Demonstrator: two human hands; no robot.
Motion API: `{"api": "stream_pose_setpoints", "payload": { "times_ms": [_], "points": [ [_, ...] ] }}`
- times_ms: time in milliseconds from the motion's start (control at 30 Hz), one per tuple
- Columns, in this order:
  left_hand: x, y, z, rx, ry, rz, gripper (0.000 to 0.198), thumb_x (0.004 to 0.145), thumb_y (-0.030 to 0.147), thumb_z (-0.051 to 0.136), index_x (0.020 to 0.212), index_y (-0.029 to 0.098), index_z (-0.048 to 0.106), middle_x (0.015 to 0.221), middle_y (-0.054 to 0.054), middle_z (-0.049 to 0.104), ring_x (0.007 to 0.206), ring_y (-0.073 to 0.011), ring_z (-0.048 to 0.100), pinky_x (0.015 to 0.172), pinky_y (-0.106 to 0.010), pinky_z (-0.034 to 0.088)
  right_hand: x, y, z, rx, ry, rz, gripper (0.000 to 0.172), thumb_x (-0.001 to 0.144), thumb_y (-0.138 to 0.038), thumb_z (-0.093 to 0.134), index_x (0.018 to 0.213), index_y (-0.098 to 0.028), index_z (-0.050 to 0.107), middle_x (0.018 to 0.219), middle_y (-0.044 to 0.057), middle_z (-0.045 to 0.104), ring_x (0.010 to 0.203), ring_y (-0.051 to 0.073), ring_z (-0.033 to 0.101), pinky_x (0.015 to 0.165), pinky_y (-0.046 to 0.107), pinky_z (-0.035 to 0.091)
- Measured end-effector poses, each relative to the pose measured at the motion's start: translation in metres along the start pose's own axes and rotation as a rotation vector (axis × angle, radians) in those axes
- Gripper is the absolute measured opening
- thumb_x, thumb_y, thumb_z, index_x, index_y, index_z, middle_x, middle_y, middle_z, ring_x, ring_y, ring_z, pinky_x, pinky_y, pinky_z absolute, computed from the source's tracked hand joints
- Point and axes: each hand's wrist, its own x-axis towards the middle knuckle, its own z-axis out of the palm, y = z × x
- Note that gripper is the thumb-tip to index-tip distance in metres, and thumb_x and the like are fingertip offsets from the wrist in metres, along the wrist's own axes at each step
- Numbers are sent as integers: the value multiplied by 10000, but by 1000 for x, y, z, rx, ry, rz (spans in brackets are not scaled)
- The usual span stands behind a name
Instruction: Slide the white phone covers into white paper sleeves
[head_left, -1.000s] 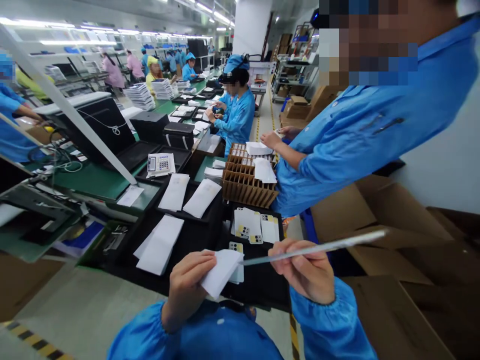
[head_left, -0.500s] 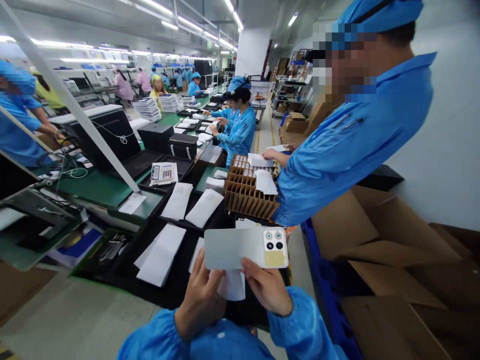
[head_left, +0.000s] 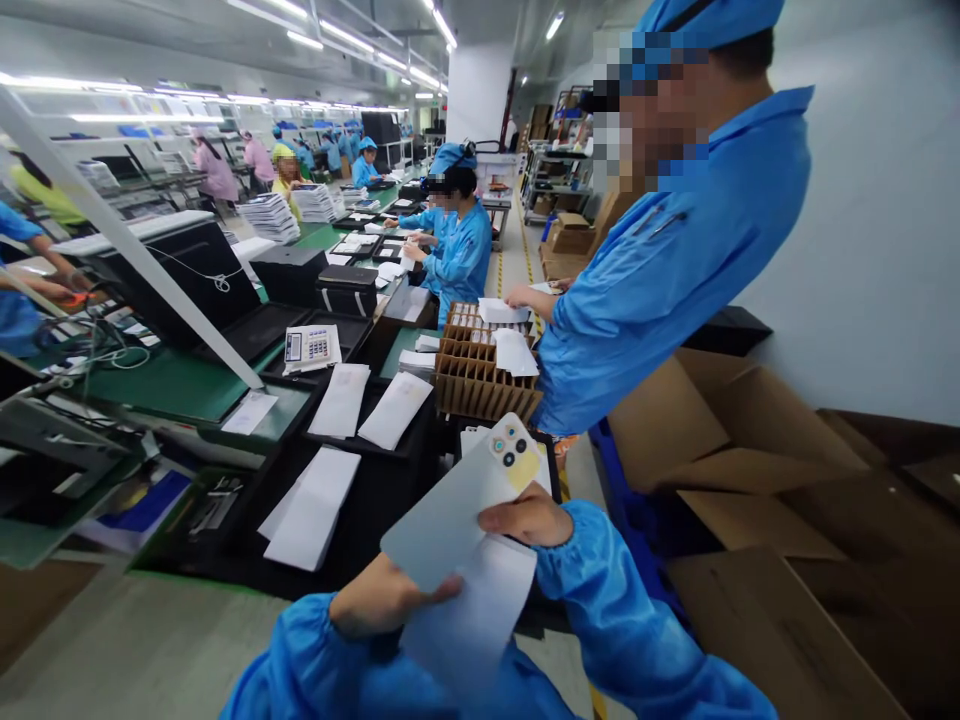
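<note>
The left hand (head_left: 379, 600) is pinching the near end of a pale grey flat rectangular phone back cover (head_left: 450, 515) and the white paper sleeve (head_left: 472, 620) under it, while the right hand (head_left: 525, 522) is clamping its right edge, the long axis slanting up-right over a black plastic tray (head_left: 375, 505).

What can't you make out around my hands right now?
Head view:
Left hand: all but the thumb behind the white sheet.
Black tray: partly covered by the phone back cover.
Calculator: key labels too small to read.
</note>
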Motion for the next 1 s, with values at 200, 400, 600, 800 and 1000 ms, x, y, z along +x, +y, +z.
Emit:
{"api": "stream_pose_setpoints", "payload": {
  "times_ms": [200,400,600,800,1000],
  "points": [
    [0,-6,7,-158,206,-29,353,698,449,774,787,108,754,723,-73,745,654,-201,673,598,-283,522,-22,-31,-19,-32,308,-319,436,600,-397,840,979,-211,734,944,59,765,966,305,696,894,466,553],
    [-4,-5,9,121,304,33,327,764,442,714,838,130,781,782,-81,767,711,-234,686,611,-287,522,-34,-44,-32,-244,244,-335,369,693,-397,787,1004,-209,729,989,68,759,983,294,695,889,443,569],
    [-4,1,12,223,255,56,342,784,452,679,816,126,778,789,-95,767,716,-249,683,625,-299,510,-18,-49,-32,-381,108,-364,275,743,-392,752,932,-192,744,851,54,768,914,269,712,833,391,585],
    [-7,1,12,193,240,58,350,774,452,690,761,110,762,747,-91,745,686,-232,656,600,-286,481,-14,-54,-32,-340,51,-323,262,742,-370,762,947,-208,752,898,47,765,842,242,720,762,353,597],
    [-10,-1,10,118,211,37,330,769,433,708,782,105,750,720,-72,706,662,-189,605,586,-263,455,-14,-66,-31,-434,-60,-309,191,754,-324,758,890,-190,765,775,33,759,736,183,717,706,265,589]
  ]
}}
